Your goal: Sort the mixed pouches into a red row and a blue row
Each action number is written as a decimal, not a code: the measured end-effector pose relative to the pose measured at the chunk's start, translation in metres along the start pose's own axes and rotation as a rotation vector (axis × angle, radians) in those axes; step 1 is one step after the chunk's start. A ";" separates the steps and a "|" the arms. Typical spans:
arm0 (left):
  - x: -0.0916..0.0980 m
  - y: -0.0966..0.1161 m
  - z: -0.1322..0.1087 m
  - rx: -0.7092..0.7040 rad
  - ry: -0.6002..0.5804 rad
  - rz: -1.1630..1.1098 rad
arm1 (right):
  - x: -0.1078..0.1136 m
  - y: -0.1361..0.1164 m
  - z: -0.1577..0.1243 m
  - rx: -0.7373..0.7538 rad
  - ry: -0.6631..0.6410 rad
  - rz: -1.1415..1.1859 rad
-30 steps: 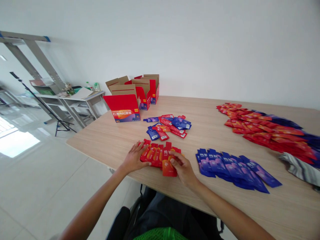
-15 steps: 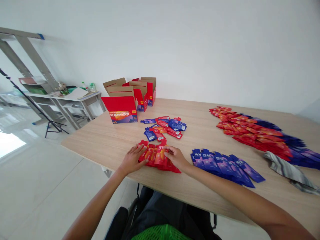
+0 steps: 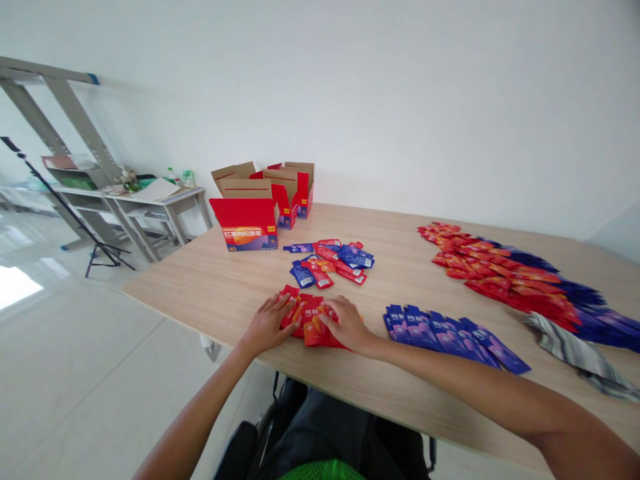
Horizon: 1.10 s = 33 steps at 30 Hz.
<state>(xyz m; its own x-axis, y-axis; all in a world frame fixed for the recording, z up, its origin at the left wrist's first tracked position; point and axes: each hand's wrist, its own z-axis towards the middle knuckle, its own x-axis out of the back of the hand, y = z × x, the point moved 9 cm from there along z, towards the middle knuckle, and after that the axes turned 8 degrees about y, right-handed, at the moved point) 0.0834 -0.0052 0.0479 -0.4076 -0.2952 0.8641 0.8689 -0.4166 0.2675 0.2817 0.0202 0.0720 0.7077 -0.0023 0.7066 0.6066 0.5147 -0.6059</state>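
Overlapping red pouches (image 3: 311, 327) lie in a row near the table's front edge. On the left end of the row rests my left hand (image 3: 270, 323), open, its fingers spread over the pouches. My right hand (image 3: 347, 325) lies over the right end, thumb and fingers apart and touching the pouches, part of which it hides. Just right of that hand, a fanned row of blue pouches (image 3: 447, 337) is laid out. Behind the red row sits a loose, mixed heap of red and blue pouches (image 3: 333, 260).
Open red cartons (image 3: 245, 223) stand at the back left of the table (image 3: 200, 287). Long piles of red pouches (image 3: 500, 267) and blue pouches (image 3: 585, 293) cover the right side, beside a striped cloth (image 3: 575, 353). A tripod (image 3: 103, 250) stands on the floor at left.
My right hand has let go of the red pouch it was pinching at the top and now lies lower over the row. That pouch sits slightly farther left. The view has tilted slightly.
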 end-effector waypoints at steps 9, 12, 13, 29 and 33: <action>0.002 0.001 0.000 -0.005 0.036 -0.024 | -0.036 -0.032 -0.035 0.290 -0.351 -0.220; 0.000 0.001 0.000 -0.010 0.028 -0.028 | -0.040 -0.029 -0.030 0.249 -0.261 -0.273; -0.001 0.000 0.000 -0.011 0.029 -0.031 | -0.041 -0.028 -0.028 0.237 -0.225 -0.284; 0.002 -0.023 -0.001 0.129 0.108 -0.208 | -0.043 -0.037 -0.024 0.215 -0.253 -0.352; 0.000 -0.026 -0.001 0.130 0.112 -0.216 | -0.038 -0.040 -0.022 0.271 -0.237 -0.314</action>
<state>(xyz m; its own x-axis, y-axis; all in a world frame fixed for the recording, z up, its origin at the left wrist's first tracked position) 0.0602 0.0051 0.0410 -0.6094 -0.3082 0.7305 0.7845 -0.3682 0.4990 0.2385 -0.0188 0.0610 0.3842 -0.0139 0.9231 0.6394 0.7253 -0.2552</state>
